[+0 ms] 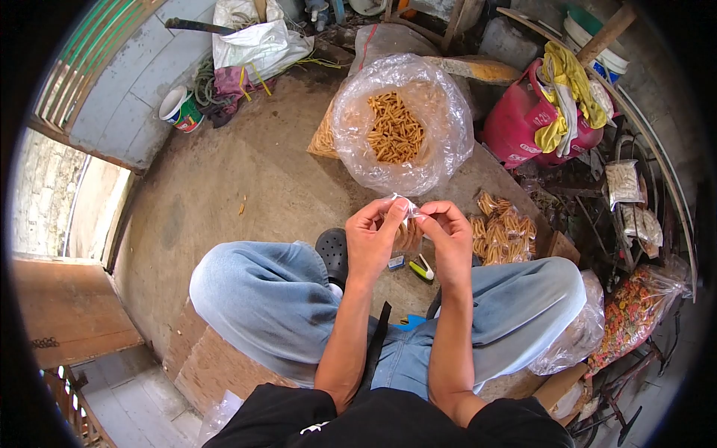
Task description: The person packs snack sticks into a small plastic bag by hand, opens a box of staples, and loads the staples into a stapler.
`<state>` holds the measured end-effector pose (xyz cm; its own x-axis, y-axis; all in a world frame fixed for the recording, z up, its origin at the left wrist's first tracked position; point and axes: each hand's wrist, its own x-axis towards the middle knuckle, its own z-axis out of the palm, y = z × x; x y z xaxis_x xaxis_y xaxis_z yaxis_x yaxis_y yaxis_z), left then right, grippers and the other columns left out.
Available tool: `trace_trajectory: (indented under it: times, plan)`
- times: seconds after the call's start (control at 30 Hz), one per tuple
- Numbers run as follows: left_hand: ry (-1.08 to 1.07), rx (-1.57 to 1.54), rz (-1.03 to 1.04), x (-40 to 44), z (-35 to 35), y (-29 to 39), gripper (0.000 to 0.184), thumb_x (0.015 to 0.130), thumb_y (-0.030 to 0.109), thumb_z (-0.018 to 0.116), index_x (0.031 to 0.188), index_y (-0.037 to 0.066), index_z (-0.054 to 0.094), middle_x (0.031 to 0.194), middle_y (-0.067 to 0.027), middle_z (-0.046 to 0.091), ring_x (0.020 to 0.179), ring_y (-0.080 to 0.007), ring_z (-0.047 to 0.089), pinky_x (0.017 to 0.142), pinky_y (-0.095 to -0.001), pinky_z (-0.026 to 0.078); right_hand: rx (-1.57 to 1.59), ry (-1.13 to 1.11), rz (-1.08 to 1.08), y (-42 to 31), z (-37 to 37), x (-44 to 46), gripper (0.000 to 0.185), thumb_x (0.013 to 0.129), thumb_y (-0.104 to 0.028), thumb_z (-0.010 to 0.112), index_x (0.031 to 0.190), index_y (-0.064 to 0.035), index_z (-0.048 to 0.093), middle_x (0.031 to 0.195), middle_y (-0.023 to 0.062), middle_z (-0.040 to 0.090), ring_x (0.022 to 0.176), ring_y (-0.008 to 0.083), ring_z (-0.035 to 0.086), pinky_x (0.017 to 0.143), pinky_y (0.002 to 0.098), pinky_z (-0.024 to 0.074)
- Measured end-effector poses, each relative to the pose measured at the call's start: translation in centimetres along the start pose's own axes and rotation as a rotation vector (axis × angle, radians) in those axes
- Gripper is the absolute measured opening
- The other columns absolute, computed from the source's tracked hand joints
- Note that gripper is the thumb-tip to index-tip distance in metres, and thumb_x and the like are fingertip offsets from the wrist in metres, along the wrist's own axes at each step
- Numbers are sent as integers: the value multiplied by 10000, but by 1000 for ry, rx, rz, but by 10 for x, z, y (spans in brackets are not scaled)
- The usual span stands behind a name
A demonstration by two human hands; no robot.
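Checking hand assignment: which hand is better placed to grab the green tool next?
Right hand, probably: the green tool lies nearer its wrist. Both hands pinch the small bag, so the left hand would need to hold it alone.

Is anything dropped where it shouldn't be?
Yes: a few small brown bits lie on the floor. That looks odd because similar snack sticks sit inside the big clear bag.
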<state>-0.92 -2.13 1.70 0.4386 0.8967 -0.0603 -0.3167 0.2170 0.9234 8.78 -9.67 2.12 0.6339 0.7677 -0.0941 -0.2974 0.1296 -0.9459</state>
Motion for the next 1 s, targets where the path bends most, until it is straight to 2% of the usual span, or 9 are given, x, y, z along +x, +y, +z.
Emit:
trace_trajectory:
  times: [0.33, 0.43, 0.7, 1.0]
  plan:
    - [1, 62, 98, 1, 4, -2, 137, 919, 128, 609, 911, -7, 633, 805, 0, 638, 712, -32, 552, 638, -186, 448, 24, 38, -36, -1, 2, -1, 112, 840, 27, 620, 939, -25, 605, 899, 2, 597, 830, 66, 550, 745, 210, 442]
    - [-21, 107, 80, 0, 3, 1, 131, 917, 125, 610, 911, -2, 638, 808, 0, 637, 721, -32, 552, 647, -188, 450, 85, -17, 0, -2, -1, 0, 136, 836, 25, 625, 965, -18, 614, 898, 5, 589, 835, 68, 548, 750, 216, 447]
    - [-70, 155, 76, 1, 2, -3, 139, 907, 140, 627, 912, 3, 647, 791, 26, 618, 716, -21, 526, 637, -182, 434, -80, -19, -23, 0, 0, 1, 118, 839, -6, 668, 955, 7, 653, 878, 24, 654, 750, 60, 584, 650, 196, 466]
    - [-50, 146, 26, 0, 4, 1, 131, 892, 134, 647, 899, 4, 658, 758, 40, 600, 683, -14, 498, 602, -178, 407, -75, -43, -15, -1, 1, 0, 95, 846, -18, 669, 936, 10, 653, 841, 4, 647, 736, 47, 576, 637, 189, 459]
